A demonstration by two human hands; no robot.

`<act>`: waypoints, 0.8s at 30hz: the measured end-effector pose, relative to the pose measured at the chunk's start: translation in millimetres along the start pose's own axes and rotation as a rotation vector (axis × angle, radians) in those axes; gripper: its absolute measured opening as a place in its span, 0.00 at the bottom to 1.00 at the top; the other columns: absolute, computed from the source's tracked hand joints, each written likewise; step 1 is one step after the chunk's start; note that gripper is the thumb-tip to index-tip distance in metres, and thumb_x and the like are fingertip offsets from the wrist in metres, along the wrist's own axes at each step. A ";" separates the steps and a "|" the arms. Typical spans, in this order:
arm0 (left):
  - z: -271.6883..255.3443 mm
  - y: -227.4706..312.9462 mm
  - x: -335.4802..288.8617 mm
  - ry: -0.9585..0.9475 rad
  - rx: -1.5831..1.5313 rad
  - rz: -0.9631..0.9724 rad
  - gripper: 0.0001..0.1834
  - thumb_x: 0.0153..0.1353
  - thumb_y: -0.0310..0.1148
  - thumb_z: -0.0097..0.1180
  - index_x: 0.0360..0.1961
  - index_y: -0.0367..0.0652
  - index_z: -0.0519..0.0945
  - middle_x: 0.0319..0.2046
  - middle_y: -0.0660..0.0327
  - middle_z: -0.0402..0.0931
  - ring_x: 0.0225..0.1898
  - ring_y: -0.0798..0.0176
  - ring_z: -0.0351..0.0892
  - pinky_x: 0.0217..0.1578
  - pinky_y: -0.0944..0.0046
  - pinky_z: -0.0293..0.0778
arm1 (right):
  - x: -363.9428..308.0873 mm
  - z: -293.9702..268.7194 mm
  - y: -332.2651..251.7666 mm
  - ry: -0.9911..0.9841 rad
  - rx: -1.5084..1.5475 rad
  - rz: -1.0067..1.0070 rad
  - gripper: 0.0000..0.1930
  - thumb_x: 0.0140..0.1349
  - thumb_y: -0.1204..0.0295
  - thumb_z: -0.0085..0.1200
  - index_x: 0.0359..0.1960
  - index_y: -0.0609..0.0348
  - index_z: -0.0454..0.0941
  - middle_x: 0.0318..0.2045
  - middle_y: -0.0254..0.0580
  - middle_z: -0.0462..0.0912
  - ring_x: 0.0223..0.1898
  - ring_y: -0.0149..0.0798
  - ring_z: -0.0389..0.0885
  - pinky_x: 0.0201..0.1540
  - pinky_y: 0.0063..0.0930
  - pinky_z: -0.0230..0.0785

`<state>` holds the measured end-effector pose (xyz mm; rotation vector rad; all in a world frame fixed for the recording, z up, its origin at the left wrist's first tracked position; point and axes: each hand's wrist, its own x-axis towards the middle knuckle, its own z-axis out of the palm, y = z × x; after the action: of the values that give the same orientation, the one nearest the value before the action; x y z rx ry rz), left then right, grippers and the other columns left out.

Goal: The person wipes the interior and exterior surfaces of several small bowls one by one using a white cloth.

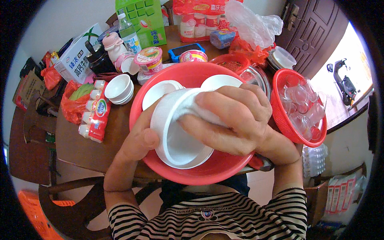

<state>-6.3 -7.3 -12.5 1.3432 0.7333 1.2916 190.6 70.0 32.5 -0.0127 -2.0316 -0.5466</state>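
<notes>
My left hand (pixel 141 138) grips a white bowl (pixel 176 142), tilted toward me above a large red basin (pixel 188 177). Pinched in my right hand (pixel 238 120) is a white cloth (pixel 186 105), which lies over the bowl's rim and reaches inside it. Within the basin, more white bowls (pixel 158 95) sit at the left, another white bowl (pixel 218 81) at the far right, and white bowls (pixel 202 159) under the held one. My fingers and the cloth cover part of the held bowl.
Right of the basin, a red basket (pixel 277 108) holds several clear glasses (pixel 298 96). A stack of white bowls (pixel 119 90) and a pack of small bottles (pixel 96 114) stand left. Behind are instant noodle cups (pixel 149 61), a clear bottle (pixel 127 32) and a green box (pixel 142 20).
</notes>
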 end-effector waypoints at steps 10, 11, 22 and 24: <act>-15.6 -17.9 -1.1 0.059 0.106 0.137 0.54 0.46 0.68 0.52 0.60 0.31 0.55 0.55 0.51 0.63 0.56 0.58 0.64 0.55 0.61 0.61 | 10.6 -10.9 -1.3 -0.372 0.829 0.414 0.23 0.36 0.73 0.53 0.41 0.54 0.76 0.32 0.40 0.73 0.33 0.43 0.75 0.36 0.33 0.69; -19.4 -18.9 -3.3 0.069 0.085 0.121 0.55 0.44 0.66 0.54 0.61 0.32 0.54 0.55 0.52 0.63 0.56 0.58 0.64 0.55 0.61 0.61 | 9.7 -10.4 3.1 -0.341 0.820 0.419 0.24 0.34 0.73 0.52 0.41 0.56 0.75 0.33 0.41 0.73 0.35 0.43 0.73 0.39 0.32 0.67; 12.1 6.3 9.4 0.143 0.071 -0.022 0.61 0.31 0.55 0.71 0.62 0.36 0.52 0.57 0.55 0.59 0.59 0.59 0.60 0.59 0.60 0.54 | -2.0 3.6 12.3 -0.076 0.739 0.253 0.18 0.46 0.70 0.62 0.39 0.56 0.70 0.37 0.45 0.73 0.37 0.45 0.73 0.40 0.35 0.66; 4.5 2.7 7.3 0.126 0.044 0.003 0.60 0.32 0.58 0.69 0.62 0.36 0.52 0.57 0.55 0.60 0.58 0.59 0.61 0.58 0.61 0.56 | -1.2 5.0 6.1 -0.189 0.858 0.243 0.16 0.48 0.69 0.60 0.40 0.55 0.71 0.37 0.44 0.74 0.38 0.46 0.74 0.40 0.34 0.67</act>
<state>-1.1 -2.3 -7.2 1.3069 0.8514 1.3787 188.4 77.6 31.7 0.2071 -2.2569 0.5151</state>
